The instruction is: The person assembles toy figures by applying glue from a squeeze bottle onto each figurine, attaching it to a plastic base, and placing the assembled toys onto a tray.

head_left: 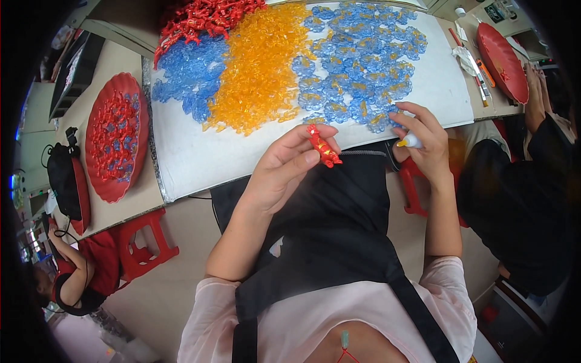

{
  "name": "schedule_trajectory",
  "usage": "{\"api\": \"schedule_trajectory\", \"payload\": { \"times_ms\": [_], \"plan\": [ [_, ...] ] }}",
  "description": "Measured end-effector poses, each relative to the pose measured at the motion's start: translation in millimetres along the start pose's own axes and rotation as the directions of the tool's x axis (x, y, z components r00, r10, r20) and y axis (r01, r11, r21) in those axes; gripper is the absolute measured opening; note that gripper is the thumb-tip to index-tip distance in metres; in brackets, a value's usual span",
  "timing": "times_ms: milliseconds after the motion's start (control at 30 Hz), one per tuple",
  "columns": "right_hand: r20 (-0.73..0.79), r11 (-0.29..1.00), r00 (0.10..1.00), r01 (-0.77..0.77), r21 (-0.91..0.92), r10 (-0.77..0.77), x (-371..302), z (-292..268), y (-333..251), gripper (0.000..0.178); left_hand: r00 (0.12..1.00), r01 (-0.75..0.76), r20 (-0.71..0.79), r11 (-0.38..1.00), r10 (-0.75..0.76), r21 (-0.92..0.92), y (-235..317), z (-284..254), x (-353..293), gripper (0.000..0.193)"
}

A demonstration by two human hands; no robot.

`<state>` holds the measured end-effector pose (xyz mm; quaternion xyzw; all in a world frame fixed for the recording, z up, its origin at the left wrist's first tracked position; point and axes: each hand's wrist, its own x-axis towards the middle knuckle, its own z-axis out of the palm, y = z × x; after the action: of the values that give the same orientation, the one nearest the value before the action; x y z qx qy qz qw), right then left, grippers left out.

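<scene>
My left hand (289,158) pinches a small red figurine (325,147) with gold and white details, held tilted just past the near edge of the white-covered table (242,148). In my right hand (426,142) is a small white bottle (413,141) with a yellow tip pointing left, toward the figurine. The thumb and index fingertips of that hand are at the nearest translucent blue pieces (378,121); whether they grip one cannot be made out. Many of these blue pieces carry a yellow part on top. The bottle and the figurine are apart.
Piles of loose orange pieces (260,66), plain blue pieces (187,75) and red figurines (209,21) cover the table's left and back. A red tray (140,121) of figurines stands left, another red tray (502,63) right, beside brushes (481,85). People sit at both sides.
</scene>
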<state>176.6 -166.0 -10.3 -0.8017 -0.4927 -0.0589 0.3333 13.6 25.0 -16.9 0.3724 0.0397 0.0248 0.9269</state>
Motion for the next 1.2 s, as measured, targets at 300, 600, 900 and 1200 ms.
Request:
{"api": "schedule_trajectory", "payload": {
  "times_ms": [300,600,900,1200],
  "plan": [
    [-0.061,0.982,0.996,0.056,-0.178,-0.068,-6.8,1.3,5.6,0.025,0.999,-0.018,0.05,1.0,0.019,-0.013,-3.1,-0.4,3.1,0.032],
    [-0.083,0.99,0.997,-0.009,-0.143,-0.003,-17.2,-1.1,6.4,0.03,0.999,0.023,0.049,0.994,-0.017,-0.11,-7.4,-2.3,1.8,0.033],
    [-0.119,0.989,0.992,-0.067,-0.132,0.051,-30.5,1.9,7.6,0.032,0.998,0.041,0.053,0.991,-0.034,-0.125,-9.1,0.7,3.5,0.034],
    [-0.143,0.979,0.986,0.051,-0.197,-0.08,-37.1,11.1,21.3,0.035,0.994,0.029,-0.102,0.999,-0.025,0.038,-4.6,7.9,4.8,0.034]
  ]
}}
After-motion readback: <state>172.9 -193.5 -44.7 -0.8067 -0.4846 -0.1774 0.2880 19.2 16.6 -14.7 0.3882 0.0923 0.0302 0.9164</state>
